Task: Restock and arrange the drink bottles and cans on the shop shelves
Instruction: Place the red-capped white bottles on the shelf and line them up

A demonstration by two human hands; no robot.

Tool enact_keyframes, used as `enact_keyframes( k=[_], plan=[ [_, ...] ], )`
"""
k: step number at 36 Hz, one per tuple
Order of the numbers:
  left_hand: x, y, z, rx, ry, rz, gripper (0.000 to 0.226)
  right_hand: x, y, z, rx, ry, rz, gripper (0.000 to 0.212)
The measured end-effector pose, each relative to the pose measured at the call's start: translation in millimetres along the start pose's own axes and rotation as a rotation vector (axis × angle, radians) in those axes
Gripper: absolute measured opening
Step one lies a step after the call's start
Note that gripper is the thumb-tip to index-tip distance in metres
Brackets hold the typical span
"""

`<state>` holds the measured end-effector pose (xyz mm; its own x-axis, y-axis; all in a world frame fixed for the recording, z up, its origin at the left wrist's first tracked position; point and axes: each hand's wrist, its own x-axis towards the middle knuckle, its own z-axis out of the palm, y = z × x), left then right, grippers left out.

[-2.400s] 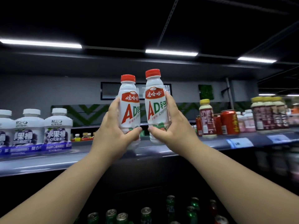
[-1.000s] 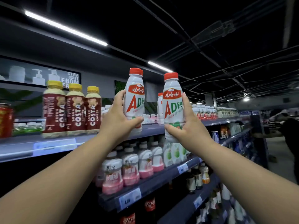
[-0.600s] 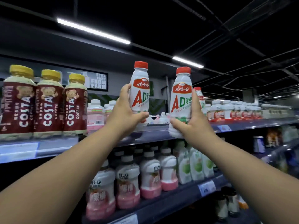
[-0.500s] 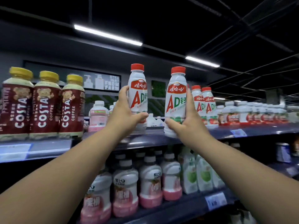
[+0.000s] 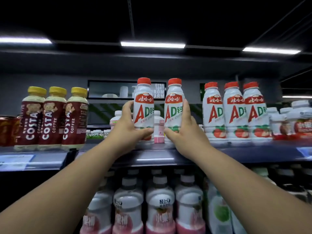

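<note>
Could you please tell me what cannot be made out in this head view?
- Bases of both AD bottles: hidden by the left hand and right hand, so contact with the top shelf is unclear.
- Price tag: blurred.
- Lower-shelf bottles: blurred, cut off below.

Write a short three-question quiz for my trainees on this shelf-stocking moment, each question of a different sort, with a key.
1. True or false: each hand holds one red-capped AD bottle.
2. How many matching red-capped bottles already stand on the shelf to the right? A) two B) three C) five
3. What colour are the Costa bottles' caps?

Key:
1. True: left hand holds the left AD bottle, right hand the right AD bottle.
2. B, the three shelved AD bottles.
3. Yellow, on the Costa bottles.
</note>
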<state>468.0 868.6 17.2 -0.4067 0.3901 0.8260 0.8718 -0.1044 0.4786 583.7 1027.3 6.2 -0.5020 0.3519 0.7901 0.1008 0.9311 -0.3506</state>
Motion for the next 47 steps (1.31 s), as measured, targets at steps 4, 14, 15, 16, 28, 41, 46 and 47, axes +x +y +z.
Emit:
enact_keyframes(
  k=[4,14,15,16,28,41,46,47],
  plan=[
    [5,-2,6,0.035,-0.008,-0.042,0.085,3,0,-1,-0.023,-0.037,0.016,0.105],
    [11,7,6,-0.009,-0.055,-0.162,0.078,4,-1,-1,0.008,-0.052,0.014,0.104],
    [11,7,6,-0.003,-0.061,-0.163,0.078,5,-1,-1,0.011,-0.053,0.017,0.104],
    [12,7,6,0.018,-0.068,-0.164,0.078,6,0,-1,0.014,-0.051,0.021,0.103],
    [14,15,19,0.183,-0.105,-0.143,0.077,-15,18,-10,0.086,0.077,-0.203,0.094],
    [14,28,46,0.233,-0.091,-0.143,0.066,-23,92,-64,-0.318,0.246,-0.028,0.083],
    [12,31,57,0.283,-0.076,-0.133,0.067,-23,95,-59,-0.334,0.21,0.018,0.084],
    [12,32,59,0.288,-0.07,-0.131,0.068,-23,95,-58,-0.344,0.212,0.012,0.082]
  ],
)
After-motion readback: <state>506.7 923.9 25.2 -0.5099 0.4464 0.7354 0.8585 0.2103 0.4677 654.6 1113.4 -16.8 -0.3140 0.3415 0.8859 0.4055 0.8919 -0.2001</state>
